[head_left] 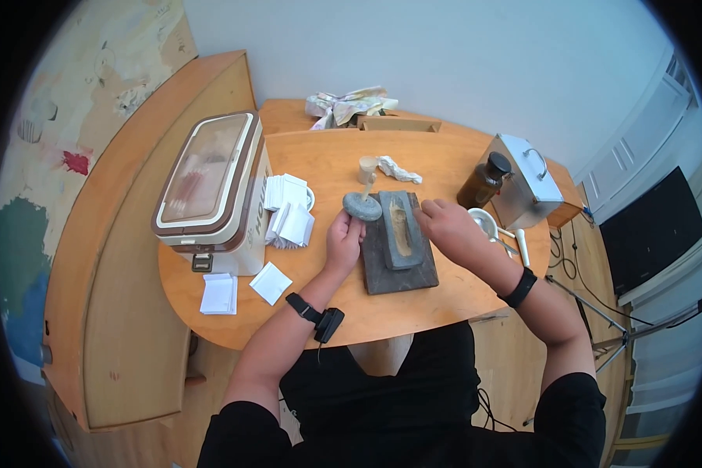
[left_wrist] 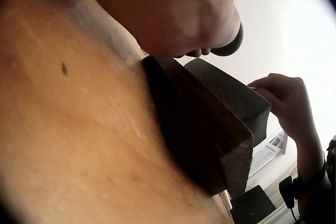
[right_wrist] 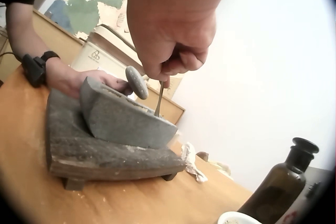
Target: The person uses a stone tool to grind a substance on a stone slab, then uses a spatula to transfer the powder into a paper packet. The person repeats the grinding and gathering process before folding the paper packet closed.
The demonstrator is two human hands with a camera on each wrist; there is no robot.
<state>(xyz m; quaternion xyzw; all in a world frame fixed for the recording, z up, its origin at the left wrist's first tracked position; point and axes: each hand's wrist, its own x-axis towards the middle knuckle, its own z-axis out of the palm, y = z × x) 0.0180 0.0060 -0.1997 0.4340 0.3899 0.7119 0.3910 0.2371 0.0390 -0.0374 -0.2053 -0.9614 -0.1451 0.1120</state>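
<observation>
My left hand [head_left: 342, 242] grips a round grey stone grinding wheel [head_left: 362, 207] by its near side, beside the left edge of the trough. A pale wooden handle [head_left: 369, 186] sticks out of the wheel's far face. The boat-shaped stone grinding trough [head_left: 404, 260] lies on a dark footed board [head_left: 376, 279], with tan powder in its hollow. At the trough's right, my right hand [head_left: 451, 226] pinches a thin metal tool [right_wrist: 159, 99]. In the right wrist view the tool points down into the hollow, its tip hidden behind the trough wall.
Left stand a white-and-brown storage box [head_left: 210, 183] and stacks of white paper packets [head_left: 291, 225]. Beyond the trough are a small cup [head_left: 367, 167] and crumpled tissue [head_left: 400, 170]. A brown glass bottle [head_left: 483, 182], metal case [head_left: 526, 195], white bowl [head_left: 482, 216] and white pestle [head_left: 522, 246] stand right.
</observation>
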